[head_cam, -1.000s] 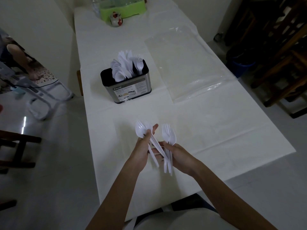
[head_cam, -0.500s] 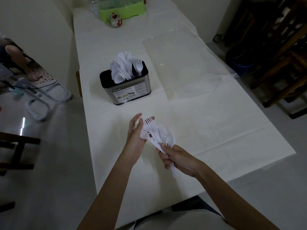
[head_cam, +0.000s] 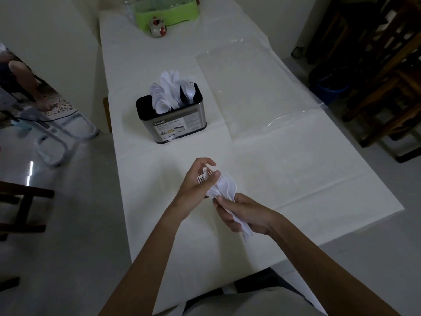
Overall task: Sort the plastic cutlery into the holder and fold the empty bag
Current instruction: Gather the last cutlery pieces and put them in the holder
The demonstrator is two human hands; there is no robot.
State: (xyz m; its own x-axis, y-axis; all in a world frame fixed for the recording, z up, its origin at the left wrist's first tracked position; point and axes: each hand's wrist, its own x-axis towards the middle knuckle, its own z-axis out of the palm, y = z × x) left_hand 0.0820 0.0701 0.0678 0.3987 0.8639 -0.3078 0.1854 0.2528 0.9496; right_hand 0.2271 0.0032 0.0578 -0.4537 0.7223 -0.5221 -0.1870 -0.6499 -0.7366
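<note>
Over the near part of the white table (head_cam: 296, 179), my right hand (head_cam: 243, 213) grips a bunch of white plastic forks (head_cam: 225, 187) by their handles, tines pointing up and away. My left hand (head_cam: 197, 183) curls round the fork heads, fingers closed on a few tines. A steel cutlery holder (head_cam: 173, 122) with a black rim stands further back, left of centre, with white spoons, knives and forks (head_cam: 173, 90) standing in it. The empty clear plastic bag (head_cam: 250, 87) lies flat to the holder's right.
A green container (head_cam: 166, 10) and a small painted jar (head_cam: 157, 28) stand at the table's far end. Dark wooden chairs (head_cam: 382, 76) and a blue bin (head_cam: 330, 90) are along the right. A white frame (head_cam: 61, 133) stands on the floor at left.
The two separate bunches of forks have come together into one bunch in my right hand. My left hand has shifted from holding its own bunch to closing over the fork heads.
</note>
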